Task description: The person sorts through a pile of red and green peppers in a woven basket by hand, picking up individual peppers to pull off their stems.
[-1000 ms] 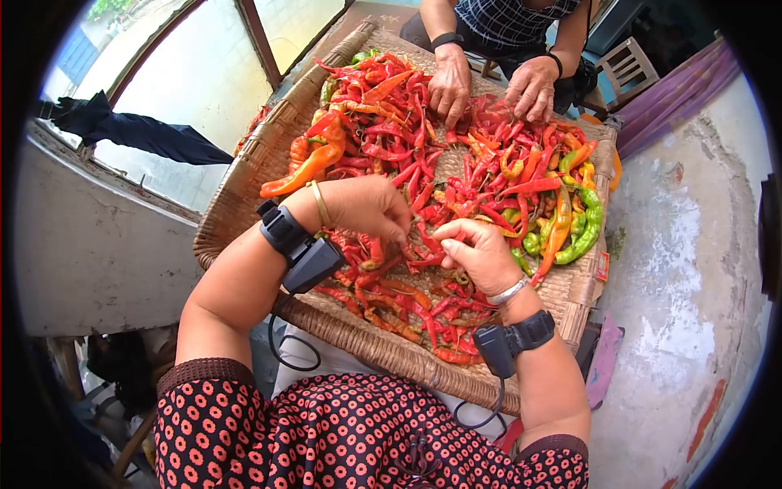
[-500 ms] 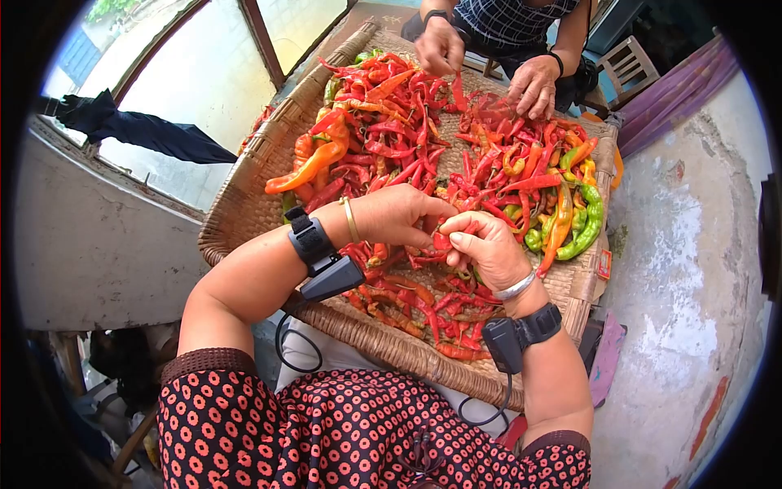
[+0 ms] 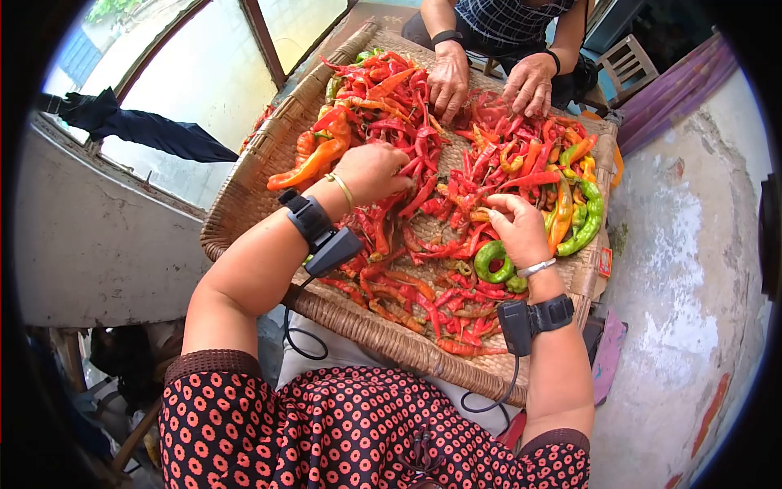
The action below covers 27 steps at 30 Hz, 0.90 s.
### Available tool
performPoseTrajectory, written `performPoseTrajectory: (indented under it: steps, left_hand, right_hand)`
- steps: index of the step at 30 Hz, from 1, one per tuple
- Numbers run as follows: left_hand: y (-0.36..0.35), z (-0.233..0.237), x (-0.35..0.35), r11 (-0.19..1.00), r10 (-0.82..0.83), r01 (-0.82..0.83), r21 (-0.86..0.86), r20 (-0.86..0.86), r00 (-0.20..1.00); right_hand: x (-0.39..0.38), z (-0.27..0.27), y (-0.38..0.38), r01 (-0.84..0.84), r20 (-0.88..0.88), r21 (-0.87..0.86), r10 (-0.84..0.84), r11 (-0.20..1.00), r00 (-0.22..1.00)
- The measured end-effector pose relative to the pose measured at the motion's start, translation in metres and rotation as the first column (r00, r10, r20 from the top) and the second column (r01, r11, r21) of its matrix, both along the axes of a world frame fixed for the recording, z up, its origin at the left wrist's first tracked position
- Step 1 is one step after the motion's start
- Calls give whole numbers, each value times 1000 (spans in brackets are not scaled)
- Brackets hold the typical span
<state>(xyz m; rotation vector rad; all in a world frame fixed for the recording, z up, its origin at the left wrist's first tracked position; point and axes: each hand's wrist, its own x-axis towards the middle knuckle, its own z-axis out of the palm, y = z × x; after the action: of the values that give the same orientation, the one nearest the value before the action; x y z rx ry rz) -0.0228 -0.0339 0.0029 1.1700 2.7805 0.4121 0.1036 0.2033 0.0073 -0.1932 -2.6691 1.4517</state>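
A shallow woven basket (image 3: 350,319) holds heaps of red chili peppers (image 3: 391,126). My left hand (image 3: 373,173) is over the left heap, its fingers curled down against a red chili pepper there. Over the right side, my right hand (image 3: 520,230) has its thumb and forefinger brought close together; whatever is between them is too small to make out. Below that hand lies a curled green pepper (image 3: 492,262). Long green peppers (image 3: 588,224) and an orange pepper (image 3: 562,216) rest at the right. A large orange pepper (image 3: 314,163) lies left of my left hand.
Across the basket, another person's two hands (image 3: 449,81) (image 3: 529,84) touch the peppers. A folded dark umbrella (image 3: 163,129) hangs by the window at left. A worn wall (image 3: 676,244) stands close on the right, and a wooden chair (image 3: 629,69) is behind.
My hands have come apart from the middle: the left went up and left to the heap, the right moved right. The other person's raised hand has come down onto the peppers.
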Motion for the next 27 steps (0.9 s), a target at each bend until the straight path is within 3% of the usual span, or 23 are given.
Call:
performPoseTrajectory:
  steps: [1,2,3,5,7,12,14,15,18,19,21,22,23,25,26,27]
  left_hand:
    - [2,-2,4,1000,-1,1,1,0,1000]
    - [4,-5,8,999,-38,38,-5,6,999]
    - [6,-8,9,997,-74,74,-11,10,997]
    - [11,-15,9,993,-88,92,-70,61,994]
    - [12,-20,12,940,-316,302,156,70,946]
    - [14,-12,19,928,-360,328,177,189,914]
    - [13,-5,15,936,-328,246,250,370,869]
    - [11,-2,13,936,-328,247,249,371,869]
    - [7,7,7,907,-279,45,419,518,808]
    - [6,6,4,851,-325,3,524,524,787]
    - [5,12,-1,809,-284,-181,559,643,711]
    - [4,16,-2,715,-340,-299,633,687,643]
    - [3,22,-4,699,-328,-346,625,711,622]
    - [5,15,-9,570,-223,-289,769,483,847]
    - [3,14,-11,698,4,-169,696,233,972]
    - [3,18,-8,698,5,-170,696,233,972]
  right_hand:
    - [1,-2,6,-29,-88,360,65,932,994]
    - [2,-3,11,-29,-95,524,92,851,991]
    - [3,-5,12,-27,-96,525,91,851,991]
    - [5,-11,15,-58,-43,675,118,736,992]
    - [4,-17,14,-90,-7,660,126,746,992]
    - [5,-14,2,-216,124,621,177,753,976]
    - [6,-13,-2,-252,169,626,187,738,968]
    - [6,-14,-1,-251,170,625,186,739,968]
    - [5,-17,0,-263,184,654,188,709,965]
    - [5,-15,-1,-266,190,668,187,694,964]
    - [6,-10,-2,-271,196,683,187,679,963]
    - [7,-6,-3,-246,168,651,180,718,969]
    - [7,-4,-2,-222,140,617,172,755,975]
    - [5,-2,3,-205,90,580,189,789,978]
    - [4,0,4,-190,38,539,201,821,979]
    - [5,5,3,-190,38,539,202,820,979]
